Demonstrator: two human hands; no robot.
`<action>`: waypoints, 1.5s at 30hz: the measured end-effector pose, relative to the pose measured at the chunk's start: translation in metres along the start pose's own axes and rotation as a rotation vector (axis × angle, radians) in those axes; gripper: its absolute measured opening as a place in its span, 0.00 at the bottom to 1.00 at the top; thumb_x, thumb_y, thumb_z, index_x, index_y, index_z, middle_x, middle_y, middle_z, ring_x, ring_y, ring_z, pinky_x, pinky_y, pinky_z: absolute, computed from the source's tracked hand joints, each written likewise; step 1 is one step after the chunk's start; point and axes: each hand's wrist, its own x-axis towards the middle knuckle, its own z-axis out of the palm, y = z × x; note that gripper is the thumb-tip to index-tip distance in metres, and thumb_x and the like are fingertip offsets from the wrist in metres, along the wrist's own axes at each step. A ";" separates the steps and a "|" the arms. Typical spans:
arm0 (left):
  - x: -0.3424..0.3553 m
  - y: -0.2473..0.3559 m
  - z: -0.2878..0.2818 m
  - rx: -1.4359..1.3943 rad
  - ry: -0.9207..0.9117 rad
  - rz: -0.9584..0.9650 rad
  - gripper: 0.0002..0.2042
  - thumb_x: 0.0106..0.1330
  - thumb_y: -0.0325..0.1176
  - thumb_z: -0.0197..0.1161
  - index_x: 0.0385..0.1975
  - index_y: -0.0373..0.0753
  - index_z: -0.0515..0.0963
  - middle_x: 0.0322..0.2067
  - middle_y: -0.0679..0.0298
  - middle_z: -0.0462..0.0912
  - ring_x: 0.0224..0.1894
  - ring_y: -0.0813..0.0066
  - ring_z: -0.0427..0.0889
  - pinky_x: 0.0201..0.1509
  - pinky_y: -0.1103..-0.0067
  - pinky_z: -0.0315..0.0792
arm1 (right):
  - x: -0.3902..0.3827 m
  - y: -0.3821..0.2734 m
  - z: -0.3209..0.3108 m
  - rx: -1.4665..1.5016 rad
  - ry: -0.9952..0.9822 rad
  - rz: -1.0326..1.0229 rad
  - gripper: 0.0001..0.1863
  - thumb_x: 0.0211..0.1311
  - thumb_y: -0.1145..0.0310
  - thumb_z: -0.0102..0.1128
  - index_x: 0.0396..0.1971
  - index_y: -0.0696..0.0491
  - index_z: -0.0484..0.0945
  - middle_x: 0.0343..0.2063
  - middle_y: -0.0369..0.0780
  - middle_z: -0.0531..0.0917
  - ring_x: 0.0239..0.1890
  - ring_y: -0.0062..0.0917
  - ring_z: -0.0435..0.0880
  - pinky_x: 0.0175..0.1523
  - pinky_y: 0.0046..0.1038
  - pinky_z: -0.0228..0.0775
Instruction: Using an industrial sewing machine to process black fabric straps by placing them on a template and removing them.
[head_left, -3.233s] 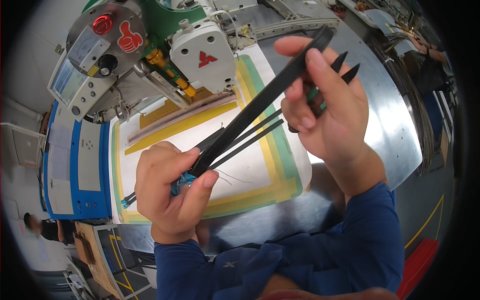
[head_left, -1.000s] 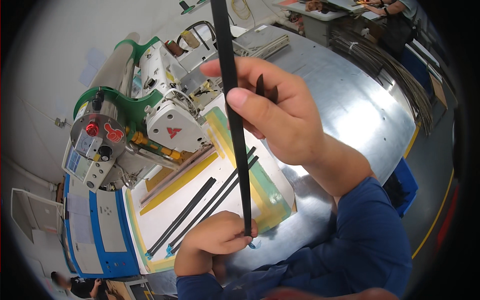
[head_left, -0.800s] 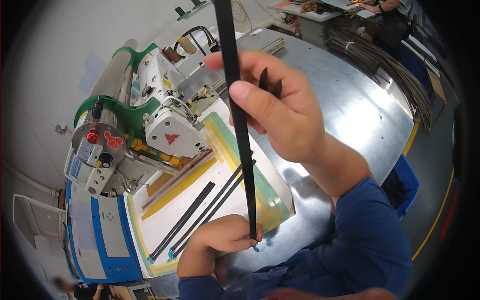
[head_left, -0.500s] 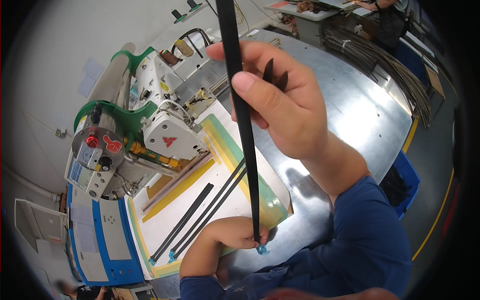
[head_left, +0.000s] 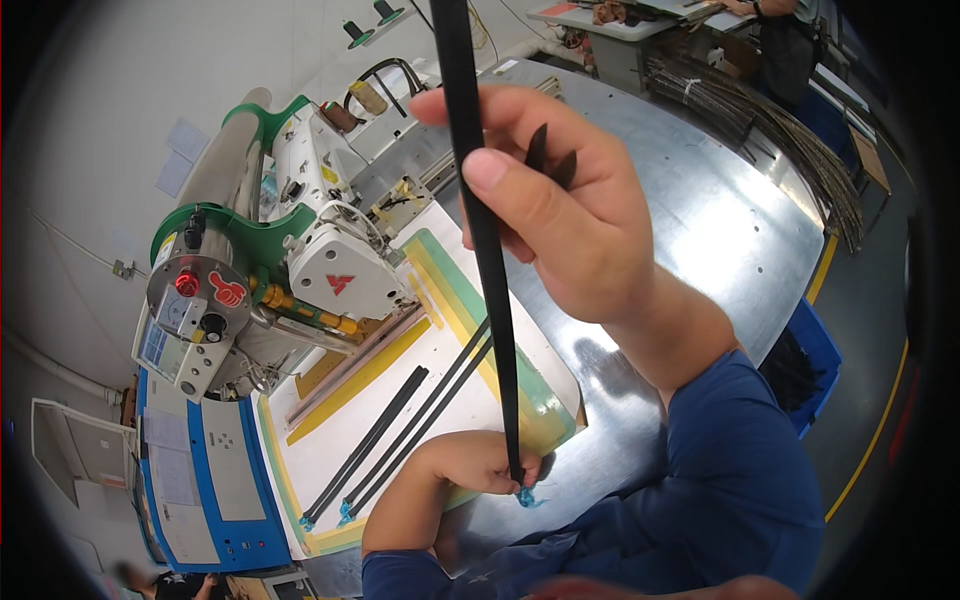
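Note:
A long black strip is stretched nearly upright between my hands and runs out of the top of the view. High up, my right hand pinches it between thumb and fingers. Two dark pointed tips poke out between that hand's fingers; their tool is mostly hidden. My left hand grips the strip's lower end, where a crumpled light blue bit sticks out. More black strips lie slantwise on the white board, left of my left hand, also with blue at their near ends.
A white industrial sewing machine with green brackets and a control panel stands at the left. The metal table spreads to the right. A blue bin with black pieces stands beyond its edge. Another person works at the far right.
Both hands keep their hold on the strip and have hardly moved. The view has shifted very slightly.

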 end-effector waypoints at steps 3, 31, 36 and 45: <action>0.001 -0.001 -0.003 -0.008 -0.015 -0.017 0.08 0.64 0.28 0.64 0.42 0.36 0.80 0.32 0.60 0.84 0.36 0.65 0.83 0.42 0.70 0.74 | 0.002 0.003 -0.002 -0.008 0.004 0.012 0.21 0.79 0.67 0.51 0.65 0.60 0.75 0.24 0.30 0.80 0.20 0.06 0.68 0.26 0.12 0.57; 0.008 -0.037 -0.002 -0.326 0.054 -0.237 0.12 0.73 0.28 0.65 0.49 0.27 0.83 0.38 0.59 0.87 0.38 0.76 0.86 0.42 0.79 0.82 | 0.021 -0.112 -0.128 -0.578 0.394 -0.117 0.06 0.75 0.76 0.59 0.46 0.57 0.82 0.28 0.35 0.83 0.15 0.10 0.71 0.17 0.11 0.61; 0.015 -0.022 -0.007 -0.310 0.035 -0.252 0.10 0.73 0.30 0.63 0.44 0.28 0.83 0.32 0.62 0.85 0.34 0.77 0.85 0.40 0.79 0.81 | -0.005 -0.252 -0.157 -1.088 0.540 -0.409 0.10 0.74 0.72 0.58 0.48 0.58 0.84 0.19 0.28 0.76 0.13 0.09 0.64 0.16 0.14 0.53; 0.014 -0.018 0.001 -0.364 0.178 -0.399 0.08 0.73 0.26 0.63 0.46 0.29 0.83 0.31 0.61 0.86 0.33 0.77 0.86 0.38 0.79 0.81 | -0.105 -0.321 -0.220 -1.360 0.788 -0.351 0.05 0.73 0.70 0.63 0.40 0.55 0.83 0.23 0.30 0.80 0.13 0.08 0.65 0.17 0.15 0.52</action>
